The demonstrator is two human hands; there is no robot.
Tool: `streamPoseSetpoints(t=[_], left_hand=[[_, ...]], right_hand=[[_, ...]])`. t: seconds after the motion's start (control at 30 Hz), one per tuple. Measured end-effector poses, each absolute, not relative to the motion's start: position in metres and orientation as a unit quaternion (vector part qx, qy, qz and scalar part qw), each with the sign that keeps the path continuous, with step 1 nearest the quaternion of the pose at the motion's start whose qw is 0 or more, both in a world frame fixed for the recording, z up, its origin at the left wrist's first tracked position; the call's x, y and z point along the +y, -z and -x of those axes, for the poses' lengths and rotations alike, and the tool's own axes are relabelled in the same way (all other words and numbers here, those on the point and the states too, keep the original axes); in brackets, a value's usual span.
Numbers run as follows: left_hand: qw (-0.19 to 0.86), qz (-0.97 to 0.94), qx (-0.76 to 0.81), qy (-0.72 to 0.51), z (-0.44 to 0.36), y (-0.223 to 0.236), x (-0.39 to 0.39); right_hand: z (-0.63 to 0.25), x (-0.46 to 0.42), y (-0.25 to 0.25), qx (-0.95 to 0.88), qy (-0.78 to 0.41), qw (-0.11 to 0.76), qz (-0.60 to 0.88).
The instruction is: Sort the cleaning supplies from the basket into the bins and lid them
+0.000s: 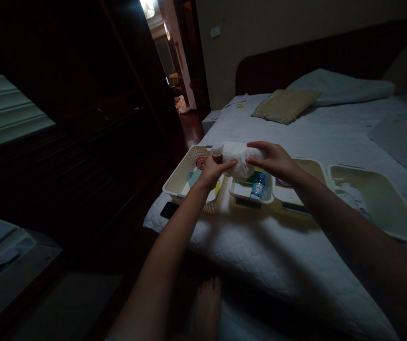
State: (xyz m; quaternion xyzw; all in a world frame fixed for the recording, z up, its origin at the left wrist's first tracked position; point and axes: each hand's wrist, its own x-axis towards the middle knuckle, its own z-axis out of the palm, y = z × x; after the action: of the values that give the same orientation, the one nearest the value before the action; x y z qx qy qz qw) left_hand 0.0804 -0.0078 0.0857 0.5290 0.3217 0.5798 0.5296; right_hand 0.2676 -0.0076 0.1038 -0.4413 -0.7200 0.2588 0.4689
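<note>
Fingers of 2 hands, left (pixel 212 173) and right (pixel 274 161), grasp a soft white bundle (pixel 241 158) at opposite ends, presumably to keep it from sagging, above baskets (pixel 175 182) on the bed (pixel 225 241).

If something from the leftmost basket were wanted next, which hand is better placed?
Probably the left hand: it looks closest to that basket, while the right hand is farther across. Both hold the white bundle, so the left would need freeing first.
</note>
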Motion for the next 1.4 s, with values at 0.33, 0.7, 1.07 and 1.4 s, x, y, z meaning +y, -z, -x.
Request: streamPoseSetpoints(t=[0.33, 0.7, 1.07, 1.4], left_hand=[[0.439, -0.549, 0.341, -0.625, -0.084, -0.086, -0.007], [0.327, -0.643, 0.375, -0.582, -0.083, -0.076, 0.003], [0.245, -0.686, 0.443, -0.522, -0.068, -0.071, 0.003], [0.449, -0.684, 0.403, -0.41, -0.071, -0.084, -0.012]], right_hand=[[-0.269, -0.006, -0.1, -0.746, -0.163, 0.452, 0.462], [-0.278, -0.002, -0.097, -0.769, -0.025, 0.424, 0.479], [-0.275, -0.01, -0.105, -0.792, -0.149, 0.389, 0.446], [-0.274, -0.01, -0.108, -0.701, -0.288, 0.451, 0.471]])
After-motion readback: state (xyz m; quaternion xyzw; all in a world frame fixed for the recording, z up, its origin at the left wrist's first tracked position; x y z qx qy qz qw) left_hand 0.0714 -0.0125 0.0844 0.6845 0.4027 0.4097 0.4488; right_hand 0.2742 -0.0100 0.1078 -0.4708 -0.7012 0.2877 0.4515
